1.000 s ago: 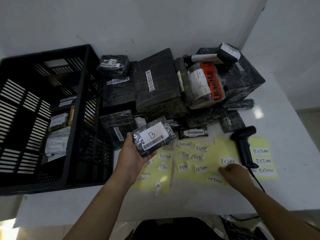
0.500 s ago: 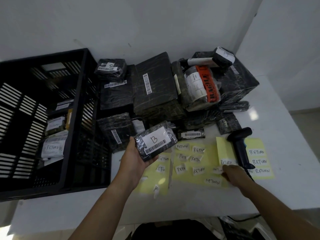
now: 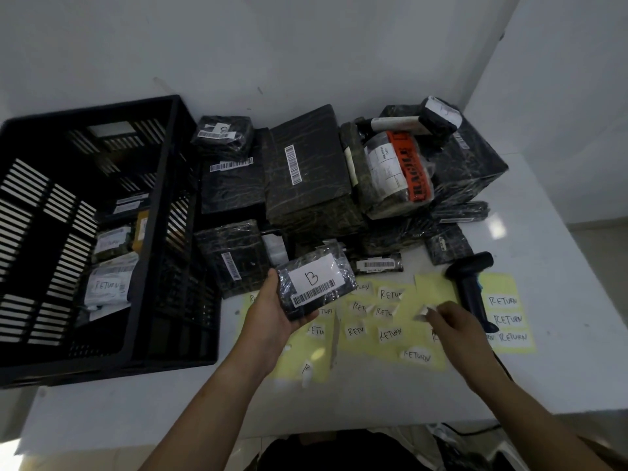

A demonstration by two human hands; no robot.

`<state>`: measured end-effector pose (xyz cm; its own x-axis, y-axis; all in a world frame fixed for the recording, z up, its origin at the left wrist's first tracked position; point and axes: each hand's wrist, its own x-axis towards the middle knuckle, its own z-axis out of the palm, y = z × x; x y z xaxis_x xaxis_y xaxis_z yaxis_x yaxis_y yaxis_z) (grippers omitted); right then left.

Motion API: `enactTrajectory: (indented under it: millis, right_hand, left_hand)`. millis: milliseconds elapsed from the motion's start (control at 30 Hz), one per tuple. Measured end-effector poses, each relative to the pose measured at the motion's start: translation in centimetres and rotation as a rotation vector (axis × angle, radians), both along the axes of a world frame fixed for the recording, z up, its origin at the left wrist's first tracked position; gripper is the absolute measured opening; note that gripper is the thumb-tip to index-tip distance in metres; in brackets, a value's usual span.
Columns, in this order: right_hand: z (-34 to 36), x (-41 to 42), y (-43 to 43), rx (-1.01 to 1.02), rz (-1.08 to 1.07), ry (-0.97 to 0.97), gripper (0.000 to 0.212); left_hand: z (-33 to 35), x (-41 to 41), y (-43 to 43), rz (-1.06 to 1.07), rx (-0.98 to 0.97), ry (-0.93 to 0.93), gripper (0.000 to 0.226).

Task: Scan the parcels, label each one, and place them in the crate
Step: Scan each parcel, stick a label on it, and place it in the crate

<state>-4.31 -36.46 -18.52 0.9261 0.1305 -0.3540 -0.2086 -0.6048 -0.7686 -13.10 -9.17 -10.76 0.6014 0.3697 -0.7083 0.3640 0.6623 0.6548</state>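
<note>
My left hand [image 3: 272, 321] holds a small black wrapped parcel [image 3: 314, 285] above the table; its white label shows a "B" and a barcode. My right hand [image 3: 453, 326] pinches a small white RETURN sticker [image 3: 423, 312] lifted off the yellow backing sheets [image 3: 384, 341], which carry several more RETURN stickers. A black barcode scanner [image 3: 470, 283] lies on the sheets just right of that hand. The black slatted crate [image 3: 163, 205] stands at the left with a few labelled parcels [image 3: 107, 287] inside.
A heap of black wrapped parcels [image 3: 306, 171] fills the back of the white table [image 3: 560, 266], one with an orange FRAGILE tape [image 3: 413, 168]. White walls close in behind and to the right. The scanner's cable runs off the front edge.
My right hand has peeled a RETURN sticker off the sheet and raised it, moving left toward the parcel. The left hand keeps the parcel nearly still.
</note>
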Motion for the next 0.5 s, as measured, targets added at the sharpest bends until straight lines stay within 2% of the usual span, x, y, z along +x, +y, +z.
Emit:
enactTrajectory:
  millis: [167, 300, 367, 500]
  right_hand:
    - [7.0, -2.2, 5.1, 0.141, 0.213, -0.278, 0.025]
    - [9.8, -3.1, 7.9, 0.139, 0.321, -0.478, 0.030]
    - [10.0, -3.3, 8.8, 0.131, 0.346, -0.515, 0.034]
    - [10.0, -3.5, 10.0, 0.113, 0.326, -0.527, 0.033]
  left_hand:
    - [0.4, -0.6, -1.2, -0.109, 0.040, 0.004, 0.017]
    - [1.3, -1.3, -1.7, -0.211, 0.079, -0.051, 0.010]
    - [1.7, -1.6, -1.8, -0.230, 0.067, -0.085, 0.003]
    - [2.6, -2.0, -1.8, -0.249, 0.069, -0.151, 0.009]
